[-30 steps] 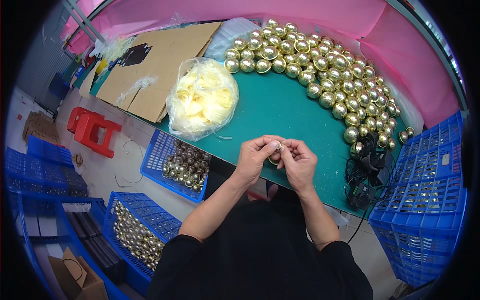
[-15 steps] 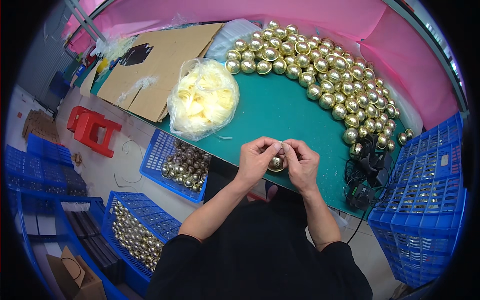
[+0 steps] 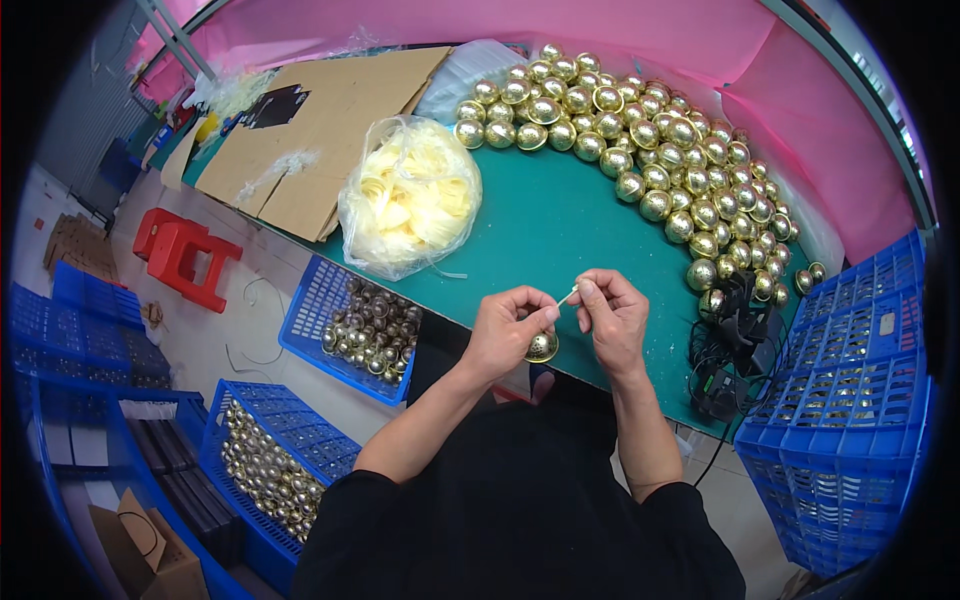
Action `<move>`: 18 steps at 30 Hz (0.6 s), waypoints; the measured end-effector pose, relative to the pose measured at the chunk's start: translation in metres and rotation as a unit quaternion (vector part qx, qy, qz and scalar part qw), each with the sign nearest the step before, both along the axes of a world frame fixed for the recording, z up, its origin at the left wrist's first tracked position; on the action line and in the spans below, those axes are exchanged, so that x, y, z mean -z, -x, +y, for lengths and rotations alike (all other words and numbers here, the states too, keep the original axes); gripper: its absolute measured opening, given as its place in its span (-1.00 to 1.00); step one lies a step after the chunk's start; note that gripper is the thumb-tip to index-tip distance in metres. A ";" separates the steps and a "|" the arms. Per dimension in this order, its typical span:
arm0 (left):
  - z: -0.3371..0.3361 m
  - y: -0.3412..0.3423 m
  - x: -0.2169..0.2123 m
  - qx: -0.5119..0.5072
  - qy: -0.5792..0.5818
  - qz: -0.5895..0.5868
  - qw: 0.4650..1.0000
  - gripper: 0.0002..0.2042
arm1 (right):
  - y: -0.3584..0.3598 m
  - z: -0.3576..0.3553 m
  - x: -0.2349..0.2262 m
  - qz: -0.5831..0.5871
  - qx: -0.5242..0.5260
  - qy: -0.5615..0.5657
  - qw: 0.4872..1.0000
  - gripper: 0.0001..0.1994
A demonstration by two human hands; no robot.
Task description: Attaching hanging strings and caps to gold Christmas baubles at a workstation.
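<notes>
left hand: closed on gold ball, now lowered near green table edge | right hand: pinching pale string, drawn out since — threading seems underway

This was a small assembly workshop. A green worktop carried a heap of gold balls and a bag of pale loops; blue crates of more balls stood on the floor beside it.
</notes>
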State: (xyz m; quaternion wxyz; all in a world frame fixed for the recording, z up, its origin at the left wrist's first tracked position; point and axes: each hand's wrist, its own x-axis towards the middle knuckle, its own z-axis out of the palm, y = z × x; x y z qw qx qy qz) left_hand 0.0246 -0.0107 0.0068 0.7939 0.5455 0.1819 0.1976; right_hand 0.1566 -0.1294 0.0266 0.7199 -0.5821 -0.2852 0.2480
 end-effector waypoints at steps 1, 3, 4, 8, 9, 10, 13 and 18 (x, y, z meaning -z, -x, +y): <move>0.000 0.002 0.000 -0.001 0.006 0.005 1.000 -0.91 | 0.000 0.000 0.000 0.000 -0.001 0.001 1.000 -0.88; 0.000 0.007 0.000 -0.004 0.013 0.009 1.000 -0.91 | 0.000 0.001 0.000 -0.008 0.005 -0.002 1.000 -0.89; 0.000 0.010 -0.001 -0.001 0.024 0.012 1.000 -0.92 | 0.001 0.002 0.000 -0.008 0.003 -0.002 1.000 -0.89; 0.002 0.021 0.001 -0.025 0.029 0.005 0.999 -0.92 | 0.008 0.010 0.002 0.043 -0.024 0.000 0.999 -0.88; 0.003 0.024 0.002 -0.028 0.030 0.005 0.999 -0.92 | 0.010 0.012 0.003 0.063 -0.032 -0.002 0.997 -0.88; 0.003 0.028 0.002 -0.033 0.040 0.006 0.999 -0.92 | 0.011 0.014 0.003 0.064 -0.036 -0.002 0.997 -0.88; 0.008 0.044 0.004 -0.053 0.049 0.015 0.997 -0.91 | 0.012 0.025 0.000 0.070 -0.037 -0.003 0.997 -0.86; 0.024 0.078 0.007 -0.104 0.048 0.002 0.993 -0.90 | 0.007 0.054 -0.003 -0.052 -0.104 0.100 0.988 -0.82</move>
